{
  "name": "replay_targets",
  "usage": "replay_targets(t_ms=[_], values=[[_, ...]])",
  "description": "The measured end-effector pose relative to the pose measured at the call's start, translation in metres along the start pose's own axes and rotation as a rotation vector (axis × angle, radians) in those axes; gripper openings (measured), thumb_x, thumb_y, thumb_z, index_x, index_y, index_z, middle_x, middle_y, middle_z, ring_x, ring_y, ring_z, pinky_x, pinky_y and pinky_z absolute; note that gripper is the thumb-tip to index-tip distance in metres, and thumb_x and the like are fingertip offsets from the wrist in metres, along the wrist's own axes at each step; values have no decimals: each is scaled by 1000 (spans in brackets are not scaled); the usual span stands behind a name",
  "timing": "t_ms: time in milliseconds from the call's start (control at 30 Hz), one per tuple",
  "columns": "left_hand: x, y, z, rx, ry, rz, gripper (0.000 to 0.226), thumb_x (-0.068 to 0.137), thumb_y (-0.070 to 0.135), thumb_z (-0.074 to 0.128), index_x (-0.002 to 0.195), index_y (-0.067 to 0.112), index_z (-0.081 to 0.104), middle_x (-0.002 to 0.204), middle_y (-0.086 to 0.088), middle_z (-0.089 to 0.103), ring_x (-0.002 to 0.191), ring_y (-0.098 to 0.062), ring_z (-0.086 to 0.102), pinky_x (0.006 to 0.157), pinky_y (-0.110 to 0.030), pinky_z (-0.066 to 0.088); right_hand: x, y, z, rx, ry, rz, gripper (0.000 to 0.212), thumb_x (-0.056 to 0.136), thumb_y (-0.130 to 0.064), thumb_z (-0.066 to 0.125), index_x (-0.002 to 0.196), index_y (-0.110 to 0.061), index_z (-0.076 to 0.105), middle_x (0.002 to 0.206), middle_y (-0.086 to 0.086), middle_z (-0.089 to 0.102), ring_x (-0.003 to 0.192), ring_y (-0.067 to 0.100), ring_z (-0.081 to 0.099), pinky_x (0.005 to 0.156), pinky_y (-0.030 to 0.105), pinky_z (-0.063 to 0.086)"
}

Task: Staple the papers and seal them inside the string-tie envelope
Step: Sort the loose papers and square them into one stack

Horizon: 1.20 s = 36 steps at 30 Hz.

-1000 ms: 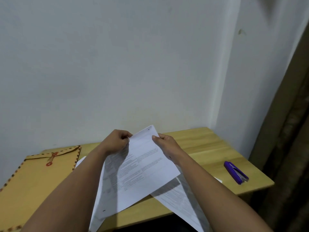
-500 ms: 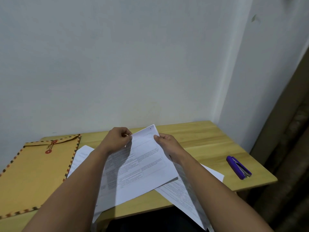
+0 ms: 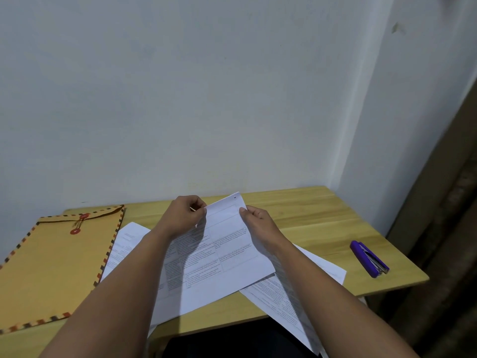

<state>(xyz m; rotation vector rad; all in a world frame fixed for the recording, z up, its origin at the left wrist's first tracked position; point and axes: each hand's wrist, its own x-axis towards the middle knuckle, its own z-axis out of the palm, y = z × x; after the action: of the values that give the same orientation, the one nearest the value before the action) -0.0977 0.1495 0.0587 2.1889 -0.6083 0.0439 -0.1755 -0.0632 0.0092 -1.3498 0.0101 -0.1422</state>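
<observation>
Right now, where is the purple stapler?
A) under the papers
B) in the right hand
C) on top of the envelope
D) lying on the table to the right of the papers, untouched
D: the purple stapler lies alone on the table, while the left hand and right hand both hold the top sheet.

Light wooden table [image 3: 304, 218]: showing smooth grain.
Tan paper envelope [image 3: 51, 264]: looking matt.
Purple plastic stapler [image 3: 368, 258]: gleaming slightly.
</observation>
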Motion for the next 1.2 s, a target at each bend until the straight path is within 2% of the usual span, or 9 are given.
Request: replay_targets(t_ms=[200, 300, 500, 600, 700, 867, 1000, 1100, 1200], values=[[-2, -1, 2, -20, 6, 9, 9, 91, 13, 63, 82, 13, 67, 71, -3, 73, 57, -9, 60, 62, -26, 49, 0, 5, 2, -2, 4, -32, 35, 113, -17, 44, 116, 9, 67, 114, 28, 73, 102, 29, 72, 89, 38, 59], [-1, -1, 2, -29, 7, 14, 9, 90, 13, 63, 83, 15, 66, 71, -3, 72, 58, -9, 60, 62, -27, 51, -1, 4, 3, -31, 17, -43, 32, 114, -15, 43, 100, -2, 70, 95, 10, 75, 89, 15, 72, 79, 27, 57], [1, -5, 4, -47, 13, 16, 15, 92, 15, 64, 100, 27, 68, 81, 1, 69, 66, -10, 62, 68, -28, 51, 1, 10, 3, -108, 67, -82, 30, 112, -24, 48, 105, -6, 71, 100, 15, 73, 94, 24, 68, 85, 42, 54], [2, -4, 5, 0, 39, 11, 24, 95, 14, 61, 111, 28, 72, 88, 8, 70, 79, -12, 66, 73, -28, 51, -1, 10, 2, -243, 97, -140, 29, 110, -23, 50, 135, -27, 64, 120, 5, 76, 110, 23, 72, 95, 44, 58], [2, 1, 5, 29, 76, 13, 28, 96, 9, 55, 109, 22, 76, 89, 14, 71, 83, -3, 65, 75, -27, 51, -2, 11, -2, -526, 142, -218, 53, 110, -19, 48, 160, -36, 39, 156, -12, 52, 143, 6, 49, 120, 38, 42], [1, -5, 5, 31, 14, 62, 38, 95, 12, 50, 89, 37, 77, 71, 20, 65, 64, -9, 53, 65, -26, 44, -2, 14, 1, -586, 130, -254, 55, 108, -15, 42, 159, -38, 41, 158, -16, 50, 146, 0, 44, 123, 37, 38], [3, -9, 1, 67, 43, 68, 35, 90, 1, 48, 67, 24, 61, 56, 11, 45, 58, -12, 33, 62, -30, 36, -4, 12, -1, -652, 103, -253, 57, 109, -12, 43, 163, -30, 35, 164, -12, 42, 151, 1, 36, 127, 35, 31], [5, -7, 0, 76, 111, 53, 38, 93, 2, 50, 97, 27, 78, 56, 10, 54, 57, -14, 44, 64, -31, 42, -5, 13, -1, -676, 85, -276, 58, 109, -8, 41, 163, -27, 35, 164, -12, 42, 151, -1, 34, 127, 30, 30], [0, -2, 0, 103, 133, 70, 44, 92, 1, 49, 118, 28, 74, 64, 19, 65, 62, -2, 57, 67, -31, 48, -4, 11, 2, -677, 100, -289, 58, 109, -7, 41, 163, -26, 36, 164, -13, 41, 151, -1, 35, 125, 26, 30]])
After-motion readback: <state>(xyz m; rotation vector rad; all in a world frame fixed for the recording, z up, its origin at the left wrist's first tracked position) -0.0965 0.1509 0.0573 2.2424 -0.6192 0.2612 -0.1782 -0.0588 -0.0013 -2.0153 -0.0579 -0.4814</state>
